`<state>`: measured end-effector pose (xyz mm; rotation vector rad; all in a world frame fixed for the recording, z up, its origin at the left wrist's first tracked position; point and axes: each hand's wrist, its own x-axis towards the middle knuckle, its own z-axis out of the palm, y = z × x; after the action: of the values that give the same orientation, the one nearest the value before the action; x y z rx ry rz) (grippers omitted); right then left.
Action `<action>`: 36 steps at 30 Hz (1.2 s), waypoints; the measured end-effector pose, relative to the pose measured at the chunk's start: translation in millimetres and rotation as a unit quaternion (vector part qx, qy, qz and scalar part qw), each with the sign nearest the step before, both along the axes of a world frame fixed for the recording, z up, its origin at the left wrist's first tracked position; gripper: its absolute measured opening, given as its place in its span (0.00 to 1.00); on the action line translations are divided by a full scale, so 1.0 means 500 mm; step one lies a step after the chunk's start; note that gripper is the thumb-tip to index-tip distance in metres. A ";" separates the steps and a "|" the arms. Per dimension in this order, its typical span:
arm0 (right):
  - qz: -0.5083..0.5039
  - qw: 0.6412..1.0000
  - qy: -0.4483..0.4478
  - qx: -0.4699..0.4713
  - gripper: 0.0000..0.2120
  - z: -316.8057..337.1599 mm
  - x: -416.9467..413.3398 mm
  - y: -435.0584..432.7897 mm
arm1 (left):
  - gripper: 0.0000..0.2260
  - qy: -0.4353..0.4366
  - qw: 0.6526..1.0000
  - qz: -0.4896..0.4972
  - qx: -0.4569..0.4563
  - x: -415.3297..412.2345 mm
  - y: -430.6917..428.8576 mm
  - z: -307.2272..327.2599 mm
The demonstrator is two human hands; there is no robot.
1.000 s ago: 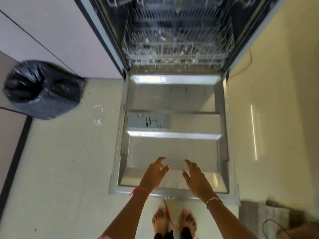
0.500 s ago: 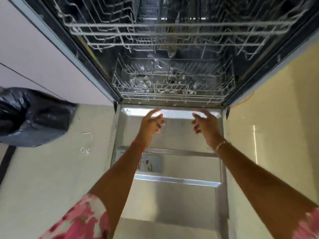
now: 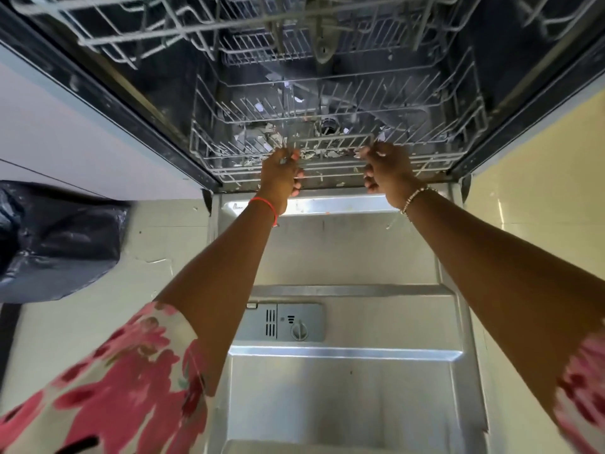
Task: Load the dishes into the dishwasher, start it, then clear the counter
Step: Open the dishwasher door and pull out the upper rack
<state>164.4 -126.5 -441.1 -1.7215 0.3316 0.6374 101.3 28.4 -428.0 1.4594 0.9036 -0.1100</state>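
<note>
The dishwasher stands open, its steel door (image 3: 343,257) folded flat toward me. The lower wire rack (image 3: 425,119) sits inside the tub with scraps of debris on the floor under it. My left hand (image 3: 281,173) grips the rack's front rim left of centre. My right hand (image 3: 386,168) grips the same rim right of centre, fingers curled over the wire. The upper rack (image 3: 163,31) hangs above. No dishes show in either rack.
A black bin bag (image 3: 55,240) lies on the pale floor at the left. White cabinet fronts (image 3: 65,126) flank the dishwasher on the left, a yellowish panel (image 3: 540,175) on the right. The detergent dispenser (image 3: 284,322) sits mid-door.
Both hands moved forward from above the door to the lower rack's front rim and closed on it. My view came closer to the tub.
</note>
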 end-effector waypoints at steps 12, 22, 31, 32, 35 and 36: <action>0.052 0.985 -0.113 -0.123 0.07 -0.022 -0.224 -0.087 | 0.08 -0.033 0.996 0.033 0.080 -0.239 -0.094 -0.006; 0.090 0.984 -0.052 -0.143 0.10 0.054 -0.544 -0.199 | 0.07 0.034 0.998 -0.002 0.061 -0.564 -0.177 0.021; 0.207 0.963 0.000 -0.175 0.08 0.072 -0.730 -0.293 | 0.10 0.115 0.993 -0.009 0.004 -0.771 -0.226 0.031; 0.241 0.953 0.011 -0.183 0.09 0.073 -0.752 -0.305 | 0.10 0.124 0.992 -0.022 0.011 -0.797 -0.231 0.038; 0.289 0.937 0.043 -0.191 0.10 0.076 -0.800 -0.328 | 0.13 0.131 0.990 -0.043 0.007 -0.850 -0.240 0.051; 0.286 0.938 0.045 -0.193 0.10 0.077 -0.809 -0.331 | 0.13 0.134 0.990 -0.042 0.000 -0.859 -0.243 0.053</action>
<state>-240.3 -291.8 -402.4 -2.1917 0.0038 1.1335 -328.2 -93.2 -401.6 1.5049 1.0582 -0.3748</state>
